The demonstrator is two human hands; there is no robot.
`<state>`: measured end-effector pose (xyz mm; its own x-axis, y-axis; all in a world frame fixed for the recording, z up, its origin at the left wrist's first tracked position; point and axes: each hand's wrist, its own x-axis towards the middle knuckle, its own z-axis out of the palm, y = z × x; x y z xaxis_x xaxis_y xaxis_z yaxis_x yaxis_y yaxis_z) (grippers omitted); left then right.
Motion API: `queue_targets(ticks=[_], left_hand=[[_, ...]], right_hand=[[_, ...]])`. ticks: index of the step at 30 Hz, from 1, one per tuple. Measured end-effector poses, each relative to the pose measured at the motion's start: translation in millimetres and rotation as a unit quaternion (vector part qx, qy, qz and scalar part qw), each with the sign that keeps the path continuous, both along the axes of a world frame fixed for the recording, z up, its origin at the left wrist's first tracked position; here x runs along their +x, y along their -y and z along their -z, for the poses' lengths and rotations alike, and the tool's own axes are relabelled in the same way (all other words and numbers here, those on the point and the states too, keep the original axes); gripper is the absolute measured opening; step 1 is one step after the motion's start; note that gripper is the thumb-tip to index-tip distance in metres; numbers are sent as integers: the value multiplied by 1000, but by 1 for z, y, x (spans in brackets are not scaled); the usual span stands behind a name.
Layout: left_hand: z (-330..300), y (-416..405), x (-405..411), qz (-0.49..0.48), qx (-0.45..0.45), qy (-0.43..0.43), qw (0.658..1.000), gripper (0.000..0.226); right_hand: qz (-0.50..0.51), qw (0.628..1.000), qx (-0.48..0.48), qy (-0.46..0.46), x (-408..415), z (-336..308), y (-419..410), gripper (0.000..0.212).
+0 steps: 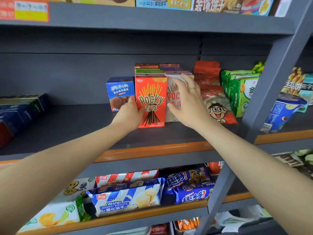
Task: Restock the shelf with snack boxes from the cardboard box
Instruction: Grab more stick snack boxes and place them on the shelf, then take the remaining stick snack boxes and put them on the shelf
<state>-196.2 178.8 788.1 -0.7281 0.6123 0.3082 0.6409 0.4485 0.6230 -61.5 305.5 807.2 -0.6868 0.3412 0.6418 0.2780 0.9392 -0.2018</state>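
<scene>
Both arms are reaching in over the orange front edge of the grey shelf (71, 126), and the action is all around the red Pocky box (151, 101), which is standing upright near the middle of the shelf board, a little forward of the row behind it. The left hand (131, 112) is pressing against the box's left side, thumb wrapping onto its front face; how the other fingers are lying behind the box, I cannot tell. The right hand (188, 99) is hovering open with fingers spread, palm covering much of the white Pocky box (172, 100) that is standing just beside the red one on its right, and a thin ring is showing on one finger. More boxes are lining up behind these two toward the back wall. A blue Oreo box (119, 92) is sitting just to the left of the red box, further back, right by the left hand. Off to the right, red snack bags (218, 106) with a cartoon face are leaning near the right hand, and green packs (240, 92) are crowding the shelf's right end by the upright post.
</scene>
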Motion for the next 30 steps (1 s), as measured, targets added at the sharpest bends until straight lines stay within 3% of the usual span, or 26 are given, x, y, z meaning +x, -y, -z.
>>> queue_targets(ticks=[3, 6, 9, 13, 16, 20, 26, 30], left_hand=[[-7, 12, 4, -11, -4, -33, 999, 31], [-9, 31, 19, -36, 28, -184, 982, 46], [2, 55, 52, 37, 102, -312, 944, 36], [53, 75, 108, 151, 66, -359, 918, 26], [110, 84, 140, 210, -17, -313, 926, 26], [187, 100, 159, 216, -96, -168, 957, 32], [327, 133, 163, 178, -160, 6, 971, 26], [435, 171, 167, 111, -218, 141, 959, 31]], right_hand=[[-52, 998, -9, -37, 23, -2, 11, 39], [-125, 990, 24, -58, 58, 4, 28, 29], [-160, 986, 21, -47, 96, 22, 41, 26], [-180, 983, -9, 40, 134, 63, 43, 20], [-183, 974, -50, 121, 152, 105, 39, 13], [-167, 944, -148, 242, 166, 175, 38, 13], [-127, 869, -258, 403, 181, 322, 64, 12], [-84, 805, -335, 483, 185, 451, 102, 15]])
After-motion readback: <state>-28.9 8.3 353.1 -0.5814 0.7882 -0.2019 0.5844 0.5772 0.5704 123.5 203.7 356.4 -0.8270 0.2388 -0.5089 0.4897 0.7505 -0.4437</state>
